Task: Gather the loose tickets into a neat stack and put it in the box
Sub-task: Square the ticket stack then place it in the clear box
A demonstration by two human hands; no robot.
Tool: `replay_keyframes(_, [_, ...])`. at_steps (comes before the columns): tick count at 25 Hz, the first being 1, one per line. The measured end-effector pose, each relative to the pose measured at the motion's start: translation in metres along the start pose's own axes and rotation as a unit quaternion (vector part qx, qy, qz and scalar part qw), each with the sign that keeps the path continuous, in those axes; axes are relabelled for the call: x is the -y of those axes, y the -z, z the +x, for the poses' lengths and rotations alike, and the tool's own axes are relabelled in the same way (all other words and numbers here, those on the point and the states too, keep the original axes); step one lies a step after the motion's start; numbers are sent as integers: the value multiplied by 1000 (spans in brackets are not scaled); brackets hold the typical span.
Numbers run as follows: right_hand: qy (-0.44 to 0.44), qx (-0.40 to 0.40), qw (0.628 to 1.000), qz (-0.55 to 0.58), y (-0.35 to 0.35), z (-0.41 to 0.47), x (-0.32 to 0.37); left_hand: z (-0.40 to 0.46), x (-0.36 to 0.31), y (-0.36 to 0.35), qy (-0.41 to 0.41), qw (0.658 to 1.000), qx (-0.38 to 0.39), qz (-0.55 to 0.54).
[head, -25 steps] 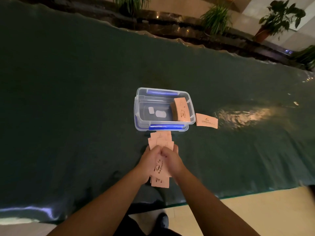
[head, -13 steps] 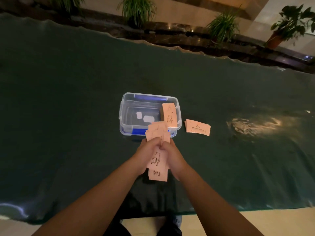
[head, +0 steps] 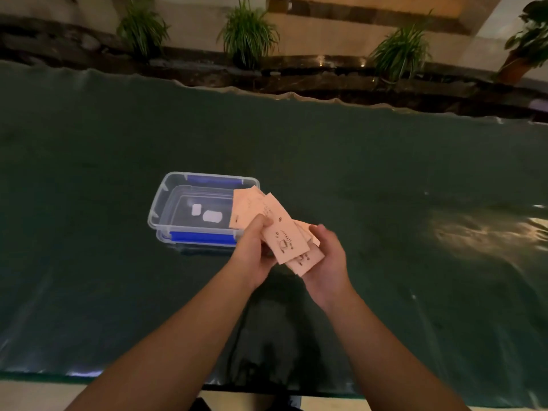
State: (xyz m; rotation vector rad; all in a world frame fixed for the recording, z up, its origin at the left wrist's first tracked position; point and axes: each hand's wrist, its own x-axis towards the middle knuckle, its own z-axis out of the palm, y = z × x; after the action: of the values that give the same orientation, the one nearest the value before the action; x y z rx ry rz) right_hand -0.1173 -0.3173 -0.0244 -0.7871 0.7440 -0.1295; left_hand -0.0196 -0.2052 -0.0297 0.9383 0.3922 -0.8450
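Left hand [head: 255, 250] pinches the fanned tickets [head: 284, 235]; right hand [head: 329, 256] cups them loosely. Uneven edges could slip; some may miss the box [head: 166, 203].

The tickets [head: 286, 237] I hold carry dark print, but I cannot read any of it: the top one shows a small drawn emblem and a curved line of characters, too blurred to make out. The ticket [head: 305, 259] under it has a few dark marks near its lower end, also unreadable. Two white labels [head: 207, 213] on the floor of the clear box [head: 166, 200] look blank from here.
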Motion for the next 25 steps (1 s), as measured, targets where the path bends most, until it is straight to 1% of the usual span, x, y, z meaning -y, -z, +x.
replay_keyframes(2, [21, -32, 999, -16, 14, 0, 2, 5, 15, -17, -7, 1000, -6, -30])
replay_keyframes(4, [34, -66, 996, -42, 25, 4, 9, 11, 31, -33, -12, 999, -10, -37])
replay_keyframes(7, [47, -111, 989, -86, 41, 22, 26, 21, 50, -45, 14, 998, -47, -36])
replay_keyframes(11, [13, -125, 979, -161, 58, 58, 49, 47, 53, -51, 59, 994, -91, -17])
replay_keyframes(14, [-3, -137, 968, -208, 66, 86, 55, 68, 45, -50, 87, 982, -144, 80])
replay_keyframes(17, [-22, -153, 954, -256, 67, 107, 55, 84, 37, -48, 128, 951, -201, 197])
replay_keyframes(20, [-46, -174, 939, -293, 66, 122, 48, 101, 33, -48, 151, 916, -249, 276])
replay_keyframes(23, [-52, -182, 935, -300, 72, 128, 43, 112, 32, -45, 126, 868, -305, 370])
replay_keyframes(25, [-58, -187, 939, -283, 75, 128, 41, 115, 37, -40, 78, 865, -289, 404])
